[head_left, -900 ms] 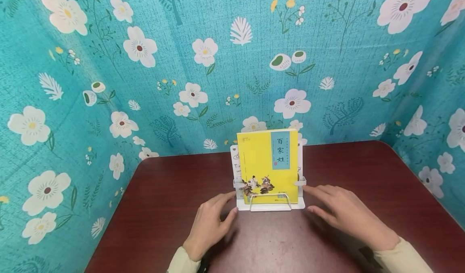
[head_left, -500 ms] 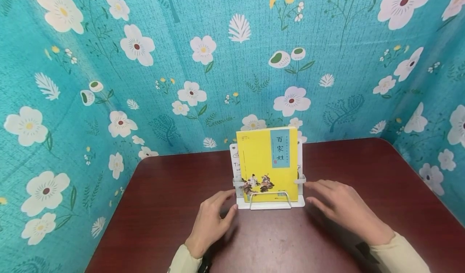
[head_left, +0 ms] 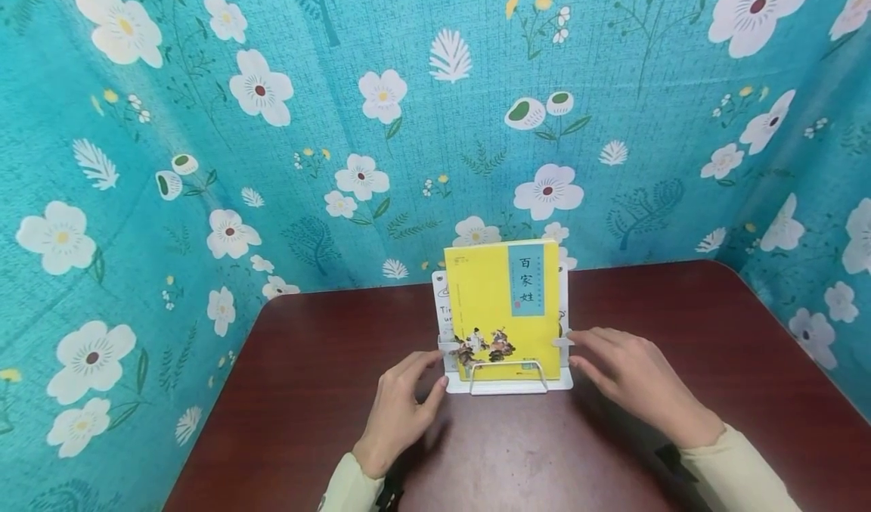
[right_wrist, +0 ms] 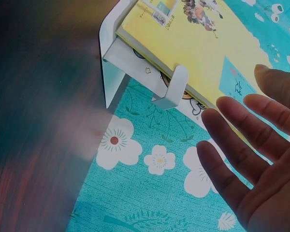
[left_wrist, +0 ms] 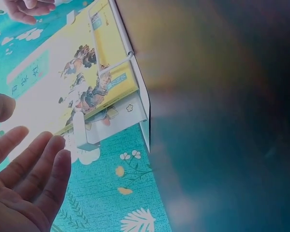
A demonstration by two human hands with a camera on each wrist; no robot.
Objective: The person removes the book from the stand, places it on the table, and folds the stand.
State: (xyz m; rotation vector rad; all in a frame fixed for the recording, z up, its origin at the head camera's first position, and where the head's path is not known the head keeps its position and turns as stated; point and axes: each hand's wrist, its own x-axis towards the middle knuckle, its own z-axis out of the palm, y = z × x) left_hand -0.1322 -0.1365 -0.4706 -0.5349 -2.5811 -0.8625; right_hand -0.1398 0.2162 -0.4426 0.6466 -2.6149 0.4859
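A yellow book (head_left: 503, 300) with a blue title panel stands tilted back on a white book stand (head_left: 565, 382). A wire loop (head_left: 506, 364) crosses the front of its lower edge. White side clips reach round both edges of the book, the left clip (left_wrist: 82, 130) and the right clip (right_wrist: 174, 89). My left hand (head_left: 401, 406) is beside the stand's lower left, fingers relaxed and thumb apart. At the right edge, my right hand (head_left: 636, 380) has its fingers extended close to the right clip. Neither hand holds anything; fingertip contact cannot be told.
The stand rests on a dark red-brown table (head_left: 306, 391) with rounded far corners. A teal floral cloth (head_left: 408, 141) hangs behind the table and along both sides. Printed white panels of the stand show past the book's edges.
My right hand has moved slightly up and left, nearer the right clip. The left hand has risen slightly along the stand's left edge. The book stays in place.
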